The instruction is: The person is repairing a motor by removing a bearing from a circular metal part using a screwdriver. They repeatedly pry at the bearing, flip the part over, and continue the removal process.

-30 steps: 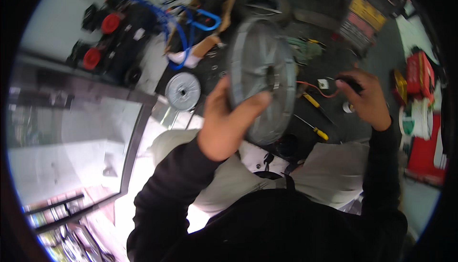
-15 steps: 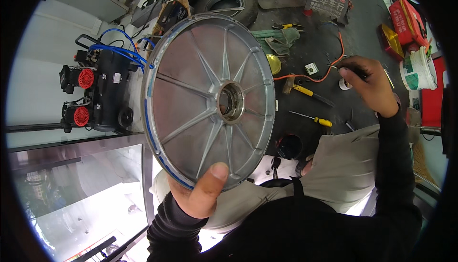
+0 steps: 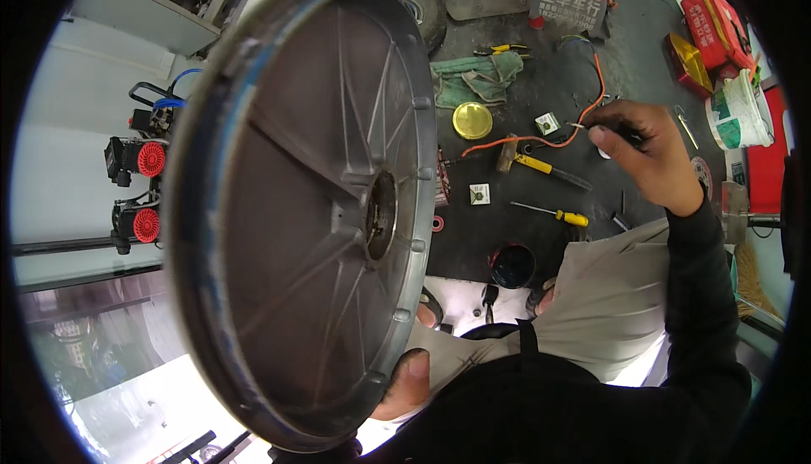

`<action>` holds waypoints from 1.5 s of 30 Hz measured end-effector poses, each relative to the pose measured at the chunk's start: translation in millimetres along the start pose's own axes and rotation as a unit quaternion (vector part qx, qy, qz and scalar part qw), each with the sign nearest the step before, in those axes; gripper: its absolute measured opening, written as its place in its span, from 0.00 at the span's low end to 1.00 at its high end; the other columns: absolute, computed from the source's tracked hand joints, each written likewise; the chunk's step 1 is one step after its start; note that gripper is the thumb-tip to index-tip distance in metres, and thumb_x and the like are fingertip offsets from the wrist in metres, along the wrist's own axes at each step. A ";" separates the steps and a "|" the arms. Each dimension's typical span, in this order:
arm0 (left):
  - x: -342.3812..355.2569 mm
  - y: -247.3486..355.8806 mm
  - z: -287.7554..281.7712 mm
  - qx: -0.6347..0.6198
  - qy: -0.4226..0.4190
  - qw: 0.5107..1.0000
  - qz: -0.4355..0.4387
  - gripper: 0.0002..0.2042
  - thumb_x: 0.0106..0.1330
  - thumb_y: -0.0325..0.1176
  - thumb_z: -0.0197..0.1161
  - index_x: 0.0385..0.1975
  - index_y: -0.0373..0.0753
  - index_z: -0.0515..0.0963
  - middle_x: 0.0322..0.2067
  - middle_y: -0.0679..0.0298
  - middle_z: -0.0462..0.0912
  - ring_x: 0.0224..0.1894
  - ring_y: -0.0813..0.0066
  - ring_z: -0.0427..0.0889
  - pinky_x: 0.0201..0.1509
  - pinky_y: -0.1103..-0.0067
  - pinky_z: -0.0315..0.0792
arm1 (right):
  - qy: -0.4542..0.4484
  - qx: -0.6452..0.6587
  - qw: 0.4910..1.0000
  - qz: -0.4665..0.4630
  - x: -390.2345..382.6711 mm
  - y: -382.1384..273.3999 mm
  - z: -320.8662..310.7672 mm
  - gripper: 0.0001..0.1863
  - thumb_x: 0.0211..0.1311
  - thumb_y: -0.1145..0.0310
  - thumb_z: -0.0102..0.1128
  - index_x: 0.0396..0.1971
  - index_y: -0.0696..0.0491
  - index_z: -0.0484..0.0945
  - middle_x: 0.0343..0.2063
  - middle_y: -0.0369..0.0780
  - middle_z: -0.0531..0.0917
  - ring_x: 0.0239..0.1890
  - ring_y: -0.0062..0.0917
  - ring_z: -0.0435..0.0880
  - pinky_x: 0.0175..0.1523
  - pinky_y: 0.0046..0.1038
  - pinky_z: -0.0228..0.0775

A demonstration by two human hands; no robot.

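A large round metal cover (image 3: 296, 160), with raised ribs running out from a central bore, stands tilted close to the camera on the left. Blue marks show along its thick rim. My left hand (image 3: 407, 386) grips the cover at its lower edge, thumb on the near side; the other fingers are mostly hidden. On the right, my right hand (image 3: 649, 151) is closed in a pinch above the dark work surface (image 3: 541, 240). Its fingertips look dark. A thin pale tip pokes out from them, too small to name.
Near my right hand lie a hammer (image 3: 553, 170), a yellow-handled screwdriver (image 3: 568, 216), an orange cord (image 3: 602, 79) and a small white box (image 3: 480, 194). Farther off are a gold tin (image 3: 472, 121) and green cloth (image 3: 480, 78). A black bowl (image 3: 512, 266) sits near my legs; a compressor (image 3: 139, 160) stands left.
The cover has come nearer the camera, moved left and turned more edge-on, with my left hand lower at its rim. My right hand has stayed in nearly the same place, still pinched.
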State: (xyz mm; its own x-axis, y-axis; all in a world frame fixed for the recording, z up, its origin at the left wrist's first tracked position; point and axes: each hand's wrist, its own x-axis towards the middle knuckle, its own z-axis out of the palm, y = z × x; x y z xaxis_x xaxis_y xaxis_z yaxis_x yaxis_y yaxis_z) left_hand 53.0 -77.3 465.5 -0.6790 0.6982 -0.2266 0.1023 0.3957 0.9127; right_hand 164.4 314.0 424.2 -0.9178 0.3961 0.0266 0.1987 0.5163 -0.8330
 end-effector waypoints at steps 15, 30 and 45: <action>126.6 -4.7 18.4 0.554 0.065 0.742 0.371 0.42 0.42 0.37 0.80 0.66 0.60 0.81 0.65 0.52 0.72 0.69 0.52 0.67 0.75 0.43 0.51 | 0.305 0.155 0.939 -0.033 22.7 5.3 9.1 0.18 0.79 0.61 0.67 0.54 0.61 0.84 0.39 0.31 0.86 0.41 0.11 0.78 0.47 0.18 0.72; 191.1 -7.4 44.0 0.523 0.054 0.720 0.453 0.45 0.41 0.36 0.82 0.69 0.67 0.79 0.65 0.49 0.73 0.65 0.48 0.70 0.72 0.55 0.59 | 0.387 -0.018 0.904 -0.178 71.8 -2.3 63.3 0.13 0.75 0.64 0.62 0.45 0.60 0.81 0.27 0.49 0.86 0.30 0.41 0.88 0.35 0.38 0.78; 141.5 -11.7 -44.0 -0.404 0.083 0.901 0.135 0.28 0.70 0.46 0.63 0.66 0.34 0.76 0.61 0.52 0.84 0.62 0.54 0.84 0.69 0.58 0.75 | 0.195 -0.069 0.950 -0.234 20.4 -22.8 37.4 0.20 0.82 0.62 0.56 0.66 0.54 0.78 0.56 0.53 0.84 0.57 0.41 0.86 0.64 0.38 0.76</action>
State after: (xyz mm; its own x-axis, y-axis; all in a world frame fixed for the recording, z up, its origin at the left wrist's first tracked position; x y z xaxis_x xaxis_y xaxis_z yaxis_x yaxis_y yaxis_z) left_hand -76.2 -9.4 437.7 -0.8150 0.5786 0.0332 -0.2371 -0.3851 0.8919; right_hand 128.3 282.0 423.0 -0.7243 0.3365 0.6018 -0.1321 0.7889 -0.6002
